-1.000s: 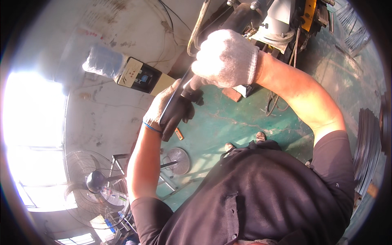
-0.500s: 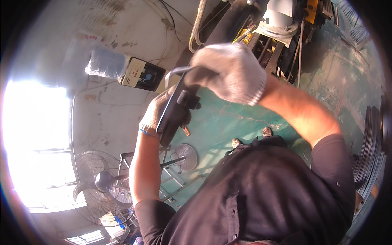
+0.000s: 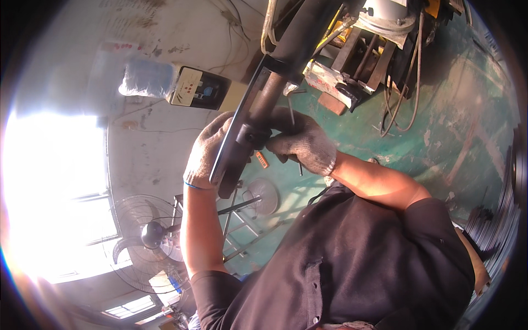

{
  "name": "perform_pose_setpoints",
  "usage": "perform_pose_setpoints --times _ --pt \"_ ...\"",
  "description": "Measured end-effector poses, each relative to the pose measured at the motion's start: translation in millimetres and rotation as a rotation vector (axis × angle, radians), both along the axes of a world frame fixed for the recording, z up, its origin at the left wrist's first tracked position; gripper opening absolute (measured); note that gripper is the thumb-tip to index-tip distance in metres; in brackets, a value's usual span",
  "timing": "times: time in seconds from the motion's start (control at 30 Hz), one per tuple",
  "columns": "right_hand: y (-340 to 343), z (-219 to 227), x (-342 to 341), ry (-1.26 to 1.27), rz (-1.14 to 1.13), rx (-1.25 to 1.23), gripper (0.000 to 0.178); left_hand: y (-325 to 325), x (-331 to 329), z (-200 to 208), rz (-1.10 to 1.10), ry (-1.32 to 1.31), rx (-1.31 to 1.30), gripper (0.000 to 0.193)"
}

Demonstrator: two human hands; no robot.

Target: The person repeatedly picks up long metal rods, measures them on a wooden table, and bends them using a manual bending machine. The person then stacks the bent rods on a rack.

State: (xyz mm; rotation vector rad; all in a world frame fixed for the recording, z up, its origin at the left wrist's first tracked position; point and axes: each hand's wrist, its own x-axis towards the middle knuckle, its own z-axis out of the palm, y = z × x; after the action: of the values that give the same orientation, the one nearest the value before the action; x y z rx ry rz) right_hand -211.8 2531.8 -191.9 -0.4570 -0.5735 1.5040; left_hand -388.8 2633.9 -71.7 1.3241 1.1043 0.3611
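Observation:
A dark metal block (image 3: 234,165) with a long flat edge plate (image 3: 234,129) sits before me, in line with a thick black cylinder (image 3: 308,36). Between them shows a threaded screw (image 3: 269,91). Wrapped round the left side of the block is my gloved left hand (image 3: 206,148), its fingertips hidden behind the plate. My gloved right hand (image 3: 305,143) is closed at the block's right side, beside a dark knob (image 3: 253,135). From its fingers a thin bent metal rod like a hex key (image 3: 292,107) sticks up, and a short end pokes out below.
A grey-white machine base with hoses (image 3: 385,27) stands at the upper right. On the left are a control box (image 3: 190,88) on the wall and a large fan (image 3: 151,236). An orange object (image 3: 262,159) lies on the green floor. Long bars (image 3: 492,236) are stacked far right.
My right hand has come down from above the plate to the block's right side. The bent rod, earlier across the plate's top, now stands upright in it. My left hand stays on the block.

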Motion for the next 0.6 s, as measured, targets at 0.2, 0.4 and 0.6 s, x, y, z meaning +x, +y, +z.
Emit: perform_pose_setpoints --times 0.2,0.4,0.6 --pt "0 3 2 -0.033 0.057 -0.049 0.045 2 7 7 -0.018 0.043 0.030 0.053" --pt "3 6 -6 0.024 -0.022 -0.015 0.038 0 12 1 -0.056 0.003 0.102 0.054" --pt "4 1 -16 0.057 -0.068 -0.027 0.032 12 -1 -7 -0.066 0.000 -0.049 0.055"
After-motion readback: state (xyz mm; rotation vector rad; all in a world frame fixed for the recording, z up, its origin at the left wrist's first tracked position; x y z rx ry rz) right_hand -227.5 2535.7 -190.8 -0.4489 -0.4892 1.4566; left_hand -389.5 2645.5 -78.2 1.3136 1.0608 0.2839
